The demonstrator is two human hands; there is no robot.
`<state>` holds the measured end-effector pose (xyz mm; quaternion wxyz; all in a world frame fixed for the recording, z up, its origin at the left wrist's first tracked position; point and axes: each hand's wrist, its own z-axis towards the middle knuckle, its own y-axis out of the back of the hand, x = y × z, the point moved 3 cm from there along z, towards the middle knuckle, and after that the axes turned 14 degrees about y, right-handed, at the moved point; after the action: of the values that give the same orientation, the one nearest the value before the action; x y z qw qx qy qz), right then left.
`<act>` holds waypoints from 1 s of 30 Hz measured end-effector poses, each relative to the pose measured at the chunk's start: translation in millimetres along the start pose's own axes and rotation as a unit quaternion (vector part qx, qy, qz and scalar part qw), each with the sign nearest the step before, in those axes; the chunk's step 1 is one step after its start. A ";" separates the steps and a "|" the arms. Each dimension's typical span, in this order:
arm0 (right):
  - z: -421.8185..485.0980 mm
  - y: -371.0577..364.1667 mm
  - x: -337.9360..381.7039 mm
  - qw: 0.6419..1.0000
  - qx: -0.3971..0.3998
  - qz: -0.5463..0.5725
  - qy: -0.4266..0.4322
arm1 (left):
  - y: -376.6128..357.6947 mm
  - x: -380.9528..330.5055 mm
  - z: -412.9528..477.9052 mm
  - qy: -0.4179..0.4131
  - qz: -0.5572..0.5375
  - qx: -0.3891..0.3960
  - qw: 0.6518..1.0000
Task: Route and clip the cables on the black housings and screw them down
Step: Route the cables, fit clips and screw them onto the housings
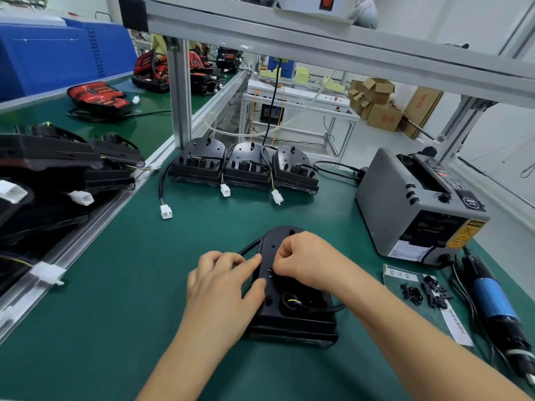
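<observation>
This is looking like a factory assembly line. A green mat (pixel 139 285) is covering the workbench, aluminium posts (pixel 179 96) are framing it, and a belt (pixel 139 125) is stretching along the left, carrying red housings (pixel 98 96). Identical black housings (pixel 246 169) are standing in a row at the back. An electric screwdriver (pixel 492 302) and a grey tape machine (pixel 405 204) are sitting on the right, and cardboard boxes (pixel 385 114) are lying heaped on the floor beyond.

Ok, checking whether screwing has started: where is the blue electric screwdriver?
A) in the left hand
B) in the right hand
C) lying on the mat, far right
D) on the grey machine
C: the screwdriver lies on the green mat, while the left hand and right hand are both on the black housing.
</observation>
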<state>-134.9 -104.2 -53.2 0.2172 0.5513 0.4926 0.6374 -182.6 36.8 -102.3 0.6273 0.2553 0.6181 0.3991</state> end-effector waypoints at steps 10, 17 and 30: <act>1.9 0.6 0.8 1.000 0.013 -0.020 -0.002 | 10.8 -8.2 -19.8 -0.141 0.043 -0.131 0.980; -0.9 6.0 -10.2 1.000 -0.017 0.016 -0.011 | 11.7 -7.9 -22.3 -0.157 0.090 -0.141 0.973; -64.0 -14.6 -38.3 0.982 -0.152 -0.050 0.098 | 5.4 -11.0 -6.6 -0.208 0.151 -0.169 0.951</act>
<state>-186.1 -154.3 -78.6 0.2815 0.4212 0.4356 0.7440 -189.1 29.6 -92.3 0.7087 0.3131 0.3515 0.5255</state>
